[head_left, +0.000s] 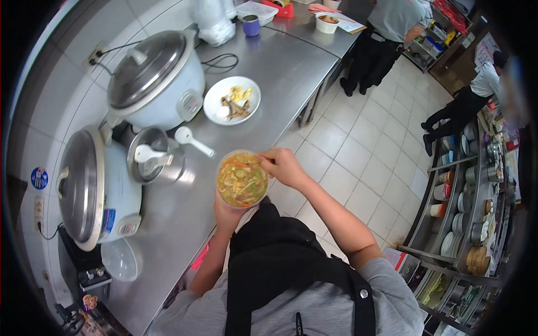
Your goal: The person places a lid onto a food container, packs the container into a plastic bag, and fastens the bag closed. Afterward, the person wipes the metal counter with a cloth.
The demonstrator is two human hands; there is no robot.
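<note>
clear bowl (218,182) of soupy mixed food (242,180) is held up at the edge of the steel bench (176,224), in front of the wearer's body. the left hand (226,213) grasps it from beneath and along the near side, bearing what looks like most of the weight. the right hand (282,167) is at the right-hand rim, its fingers curled in; whether they grip the rim, a lid edge or something slim cannot be told, as the knuckles cover the contact. step in hand, as judged: steadying the bowl while the right fingers work at its rim. next move calls for a level bowl and a firm left grasp, since the contents look loose and could slop if tilted. on the bench beside it: a white bowl (208,112) with food pieces, a white ladle (194,141), and a metal pot (133,157) holding utensils. two rice cookers (159,106) stand farther left, by the tiled wall.
</note>
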